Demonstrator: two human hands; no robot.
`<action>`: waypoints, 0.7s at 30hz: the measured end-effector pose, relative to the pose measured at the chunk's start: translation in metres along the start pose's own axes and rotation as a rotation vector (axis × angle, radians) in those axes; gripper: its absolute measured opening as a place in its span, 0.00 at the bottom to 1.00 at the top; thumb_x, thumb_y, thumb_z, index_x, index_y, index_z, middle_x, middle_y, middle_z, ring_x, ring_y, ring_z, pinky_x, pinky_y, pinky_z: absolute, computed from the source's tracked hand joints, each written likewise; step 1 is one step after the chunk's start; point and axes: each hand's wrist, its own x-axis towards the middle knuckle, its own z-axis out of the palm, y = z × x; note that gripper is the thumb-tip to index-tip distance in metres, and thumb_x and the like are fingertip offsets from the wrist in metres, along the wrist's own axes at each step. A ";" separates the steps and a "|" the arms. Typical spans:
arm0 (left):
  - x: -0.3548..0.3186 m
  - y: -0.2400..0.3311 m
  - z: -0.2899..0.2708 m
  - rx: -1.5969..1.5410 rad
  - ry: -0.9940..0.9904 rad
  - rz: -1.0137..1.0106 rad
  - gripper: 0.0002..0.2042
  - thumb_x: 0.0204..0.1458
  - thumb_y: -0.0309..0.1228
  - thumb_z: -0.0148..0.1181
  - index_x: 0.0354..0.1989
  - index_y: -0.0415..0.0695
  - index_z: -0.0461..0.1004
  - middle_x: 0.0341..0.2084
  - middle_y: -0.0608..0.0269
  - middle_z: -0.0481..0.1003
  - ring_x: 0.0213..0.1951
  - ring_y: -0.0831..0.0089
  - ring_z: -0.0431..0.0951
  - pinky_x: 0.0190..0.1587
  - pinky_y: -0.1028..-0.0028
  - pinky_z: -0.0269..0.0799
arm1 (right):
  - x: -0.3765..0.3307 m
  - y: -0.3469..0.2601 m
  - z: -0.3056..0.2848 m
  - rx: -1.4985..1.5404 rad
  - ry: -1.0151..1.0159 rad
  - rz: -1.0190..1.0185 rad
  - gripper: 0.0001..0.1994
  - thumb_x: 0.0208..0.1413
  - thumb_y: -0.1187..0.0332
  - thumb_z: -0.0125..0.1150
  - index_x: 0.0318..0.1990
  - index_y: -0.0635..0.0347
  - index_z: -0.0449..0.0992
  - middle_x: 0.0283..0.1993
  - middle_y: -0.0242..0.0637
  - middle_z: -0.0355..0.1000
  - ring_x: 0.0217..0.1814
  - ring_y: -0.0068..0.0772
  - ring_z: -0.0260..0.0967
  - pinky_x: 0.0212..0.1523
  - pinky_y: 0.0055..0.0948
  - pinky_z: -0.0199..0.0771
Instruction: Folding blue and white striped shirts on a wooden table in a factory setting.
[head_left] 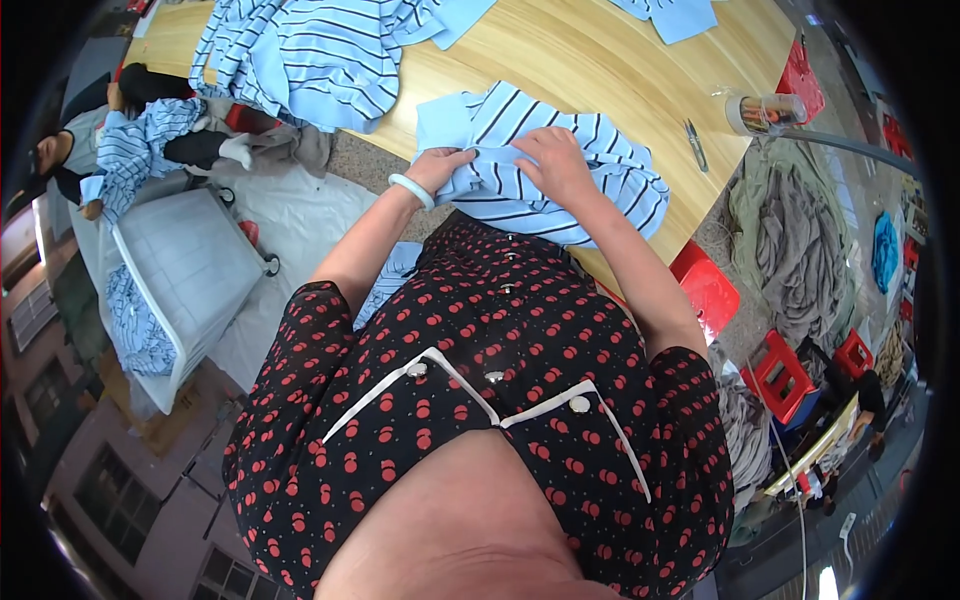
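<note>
A light blue garment with dark stripes (510, 190) lies bunched at the table's near edge, part of it hanging toward me. My left hand (440, 170), with a pale bangle at the wrist, pinches its cloth on the left side. Thumb and fingers of my right hand (555, 165) are closed on a fold of the same garment, a little to the right. A plain blue part (442, 122) of the garment lies flat beyond my left hand.
More striped garments (335, 65) are piled at the far left of the wooden table (640, 60). Small snips (695, 146) and a clear container (766, 114) are at the right. A white wheeled bin (190, 265) stands left, beside a seated person holding striped cloth. Red stools (706, 290) stand right.
</note>
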 end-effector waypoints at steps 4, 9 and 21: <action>-0.003 -0.004 -0.004 -0.043 -0.030 0.009 0.11 0.46 0.30 0.53 0.35 0.35 0.69 0.25 0.63 0.73 0.23 0.79 0.72 0.27 0.82 0.67 | -0.011 -0.016 0.004 -0.055 0.123 0.059 0.13 0.38 0.69 0.57 0.36 0.56 0.69 0.33 0.34 0.64 0.38 0.35 0.60 0.41 0.32 0.57; -0.008 0.004 -0.003 -0.009 -0.061 0.025 0.11 0.46 0.30 0.52 0.35 0.35 0.69 0.27 0.62 0.73 0.25 0.80 0.72 0.28 0.83 0.67 | -0.013 -0.012 0.006 -0.081 0.091 0.127 0.13 0.39 0.69 0.56 0.36 0.56 0.69 0.31 0.34 0.64 0.37 0.35 0.60 0.40 0.32 0.56; -0.035 0.034 -0.010 1.222 0.496 0.257 0.09 0.43 0.35 0.54 0.23 0.42 0.72 0.23 0.54 0.71 0.25 0.65 0.71 0.28 0.74 0.64 | -0.028 -0.021 0.020 -0.004 0.085 0.131 0.06 0.39 0.71 0.55 0.29 0.58 0.71 0.26 0.35 0.64 0.33 0.36 0.61 0.35 0.31 0.59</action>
